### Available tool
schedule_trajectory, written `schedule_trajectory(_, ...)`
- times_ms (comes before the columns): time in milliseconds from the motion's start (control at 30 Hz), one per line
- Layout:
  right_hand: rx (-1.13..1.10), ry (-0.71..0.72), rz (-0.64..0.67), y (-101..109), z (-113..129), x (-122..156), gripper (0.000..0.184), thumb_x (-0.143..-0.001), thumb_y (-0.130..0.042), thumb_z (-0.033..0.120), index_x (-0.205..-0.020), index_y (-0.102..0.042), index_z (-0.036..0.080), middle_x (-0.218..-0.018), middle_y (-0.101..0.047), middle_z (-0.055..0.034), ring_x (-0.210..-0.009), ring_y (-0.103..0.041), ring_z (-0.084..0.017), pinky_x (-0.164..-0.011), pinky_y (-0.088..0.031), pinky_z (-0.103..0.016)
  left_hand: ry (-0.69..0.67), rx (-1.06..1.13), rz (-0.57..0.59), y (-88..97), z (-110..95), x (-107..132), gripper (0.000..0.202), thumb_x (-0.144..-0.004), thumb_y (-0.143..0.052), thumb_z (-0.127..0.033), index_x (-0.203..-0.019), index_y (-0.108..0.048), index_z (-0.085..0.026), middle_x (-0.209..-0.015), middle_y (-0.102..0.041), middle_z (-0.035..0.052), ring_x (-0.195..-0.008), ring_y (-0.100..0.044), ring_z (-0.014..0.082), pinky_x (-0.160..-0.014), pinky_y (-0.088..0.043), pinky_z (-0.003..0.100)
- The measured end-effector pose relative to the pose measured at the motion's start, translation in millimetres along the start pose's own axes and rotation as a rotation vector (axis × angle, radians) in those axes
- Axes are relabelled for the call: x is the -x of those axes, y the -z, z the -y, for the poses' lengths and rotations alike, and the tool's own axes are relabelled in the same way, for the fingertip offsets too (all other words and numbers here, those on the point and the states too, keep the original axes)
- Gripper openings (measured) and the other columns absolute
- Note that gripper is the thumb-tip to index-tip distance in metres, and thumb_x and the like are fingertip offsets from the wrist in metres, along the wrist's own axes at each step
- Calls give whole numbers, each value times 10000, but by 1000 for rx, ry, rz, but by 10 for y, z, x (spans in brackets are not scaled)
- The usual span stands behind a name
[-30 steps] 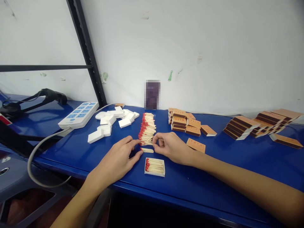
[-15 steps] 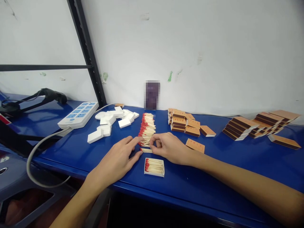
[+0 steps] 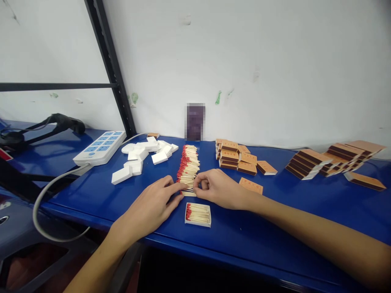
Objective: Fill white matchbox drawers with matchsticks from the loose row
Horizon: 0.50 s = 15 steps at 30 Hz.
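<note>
A long heap of red-headed matches (image 3: 188,162) lies on the blue table, heads to the left. At its near end, a few matches (image 3: 188,193) are set slightly apart. My left hand (image 3: 157,197) is at their heads, with the index finger across the matches and the thumb just below, the matches between them. My right hand (image 3: 218,188) is curled at the plain ends, thumb and index finger closed on them; the exact contact is partly hidden. Just in front of both hands is a white matchbox tray (image 3: 198,224) filled with matches.
White empty-looking trays (image 3: 139,154) lie in a loose pile at left, beside a power strip (image 3: 100,147) with a grey cable. Orange matchbox sleeves (image 3: 229,155) are heaped right of the matches. More matchboxes (image 3: 308,162) are stacked at far right. A white wall (image 3: 244,61) stands behind.
My left index finger has come down nearer its thumb, over the near matches. The gap between the near matches and the heap has narrowed. My right hand has barely moved.
</note>
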State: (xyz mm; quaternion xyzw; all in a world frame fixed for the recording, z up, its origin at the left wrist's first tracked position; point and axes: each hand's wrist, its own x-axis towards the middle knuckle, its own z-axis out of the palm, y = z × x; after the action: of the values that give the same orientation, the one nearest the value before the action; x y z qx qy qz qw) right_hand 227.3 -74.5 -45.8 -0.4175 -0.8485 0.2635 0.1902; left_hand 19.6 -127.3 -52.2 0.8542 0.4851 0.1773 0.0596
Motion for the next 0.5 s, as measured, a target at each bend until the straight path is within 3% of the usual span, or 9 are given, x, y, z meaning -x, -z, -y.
schedule_trajectory(333,14,20,17,69,-23,20,97,-726,-562,164,-680,-647,164,-509,-545,50,-464,-457,-76,-479,-340,-210,2,30,-24,-1,3,7,304,-994,-411,-332,-1240,-569,-251,-1002,-561,37,-886,-596,198,-786,-483,324)
schedule_trajectory(500,7,7,33,81,-16,18,107,-730,-560,169,-675,-651,163,-516,-553,44,-474,-459,-80,-473,-349,-209,-1,62,-29,0,1,5,264,-989,-420,-320,-1160,-606,-242,-981,-567,33,-873,-590,191,-781,-481,322)
